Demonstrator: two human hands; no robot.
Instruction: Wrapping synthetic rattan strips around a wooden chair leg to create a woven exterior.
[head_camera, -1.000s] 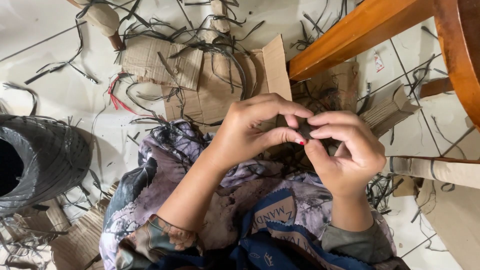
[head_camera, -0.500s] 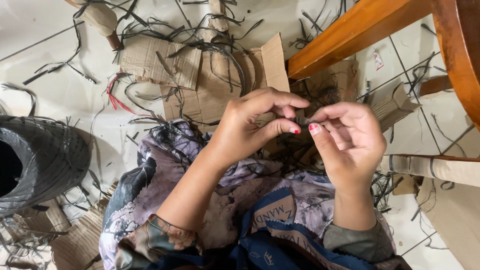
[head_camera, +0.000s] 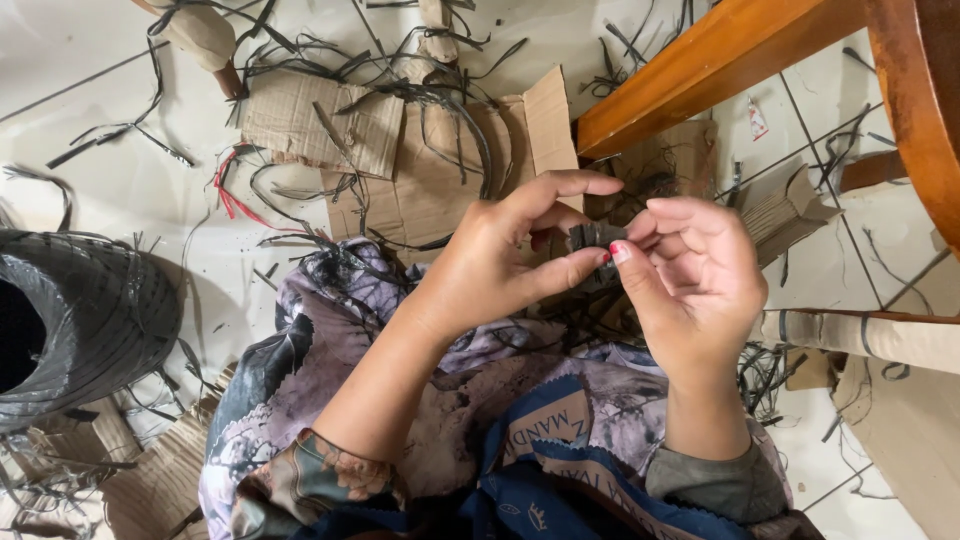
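The small dark strip piece (head_camera: 592, 236) sits pinched between your two hands above your lap: your left hand (head_camera: 500, 262) and right hand (head_camera: 690, 285) both close fingertips on it (thumbs nearly touching). Flattened cardboard (head_camera: 430, 180) and loose dark strips (head_camera: 300, 190) litter the tiled floor (head_camera: 120, 120) beyond.

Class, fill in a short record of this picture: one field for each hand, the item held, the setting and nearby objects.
left hand: left hand pinches the item between thumb and fingers
right hand: right hand grips the same item from the other side
item held: small dark grey folded strip piece
setting: white tiled floor strewn with dark strip offcuts
nearby: flattened brown cardboard, black woven strip basket, orange wooden furniture frame
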